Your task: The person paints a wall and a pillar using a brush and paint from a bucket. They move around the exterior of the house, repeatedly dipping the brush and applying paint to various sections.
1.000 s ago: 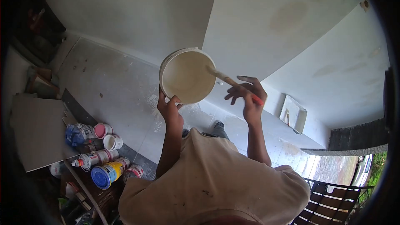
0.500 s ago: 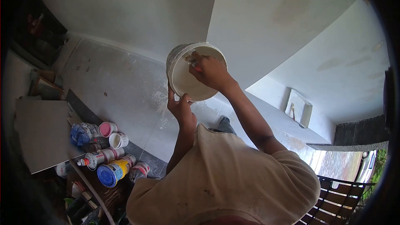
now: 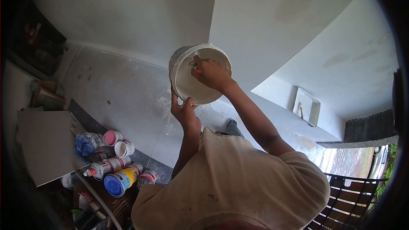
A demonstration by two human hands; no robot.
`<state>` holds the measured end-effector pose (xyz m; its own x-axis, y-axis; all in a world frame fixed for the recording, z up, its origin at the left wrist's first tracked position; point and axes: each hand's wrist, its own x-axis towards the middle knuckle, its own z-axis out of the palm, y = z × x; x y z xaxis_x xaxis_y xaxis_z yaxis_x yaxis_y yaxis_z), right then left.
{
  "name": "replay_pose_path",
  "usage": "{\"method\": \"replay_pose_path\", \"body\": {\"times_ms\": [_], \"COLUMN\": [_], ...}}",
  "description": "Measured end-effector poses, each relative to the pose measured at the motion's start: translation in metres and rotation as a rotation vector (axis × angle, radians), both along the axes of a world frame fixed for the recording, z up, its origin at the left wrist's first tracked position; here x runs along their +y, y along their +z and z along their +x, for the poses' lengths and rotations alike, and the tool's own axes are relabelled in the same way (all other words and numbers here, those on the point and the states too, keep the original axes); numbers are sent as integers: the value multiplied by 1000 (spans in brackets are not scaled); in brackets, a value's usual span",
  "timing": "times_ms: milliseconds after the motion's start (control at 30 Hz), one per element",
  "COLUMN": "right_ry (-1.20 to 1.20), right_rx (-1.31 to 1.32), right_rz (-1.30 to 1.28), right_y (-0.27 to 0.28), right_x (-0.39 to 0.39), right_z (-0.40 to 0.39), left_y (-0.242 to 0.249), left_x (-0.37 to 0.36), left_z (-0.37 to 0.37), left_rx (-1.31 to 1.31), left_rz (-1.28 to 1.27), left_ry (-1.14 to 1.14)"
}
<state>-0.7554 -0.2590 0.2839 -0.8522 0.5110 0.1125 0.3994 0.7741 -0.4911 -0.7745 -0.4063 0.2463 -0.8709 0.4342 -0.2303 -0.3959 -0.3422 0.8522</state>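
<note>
A round whitish bucket (image 3: pixel 187 86), smeared outside and tilted with its mouth toward me, is held up in front of my chest. Its lower rim is gripped by my left hand (image 3: pixel 185 111), thumb at the edge and fingers along the outside. Inside the mouth is my right hand (image 3: pixel 211 75), its fingers closed around a small tool (image 3: pixel 198 71). A red bit of that tool shows, with pale material near its end; my fingers cover the rest, so I cannot tell its kind. Pale, creamy residue coats the bucket's inner wall.
Several paint cans and tubs (image 3: pixel 115 185) lie at the lower left beside a grey board (image 3: pixel 44 145). On a ledge at right rests a white tray (image 3: pixel 306 106) with a brush (image 3: pixel 300 110). A slatted metal chair (image 3: pixel 345 200) stands lower right. Pale walls (image 3: pixel 264 25) rise ahead.
My right hand has shifted slightly left and down inside the bucket. The bucket and my left hand stay nearly in place; the view has turned a little.
</note>
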Motion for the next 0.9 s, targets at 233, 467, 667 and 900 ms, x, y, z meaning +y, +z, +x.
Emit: {"method": "replay_pose_path", "body": {"times_ms": [233,467,667,900], "right_ry": [36,34,-14,-103], "right_rx": [47,37,103,476], "right_rz": [-6,-40,10,-513], "right_y": [-9,-1,-7,14], "right_x": [4,0,-4,-15], "right_z": [0,-2,2,41], "left_y": [-3,-7,-8,-8], "left_x": [0,-3,-4,-2], "left_z": [1,5,10,7], "left_rx": [0,0,-15,-59], "left_rz": [4,0,53,19], "left_ry": [4,14,26,59]}}
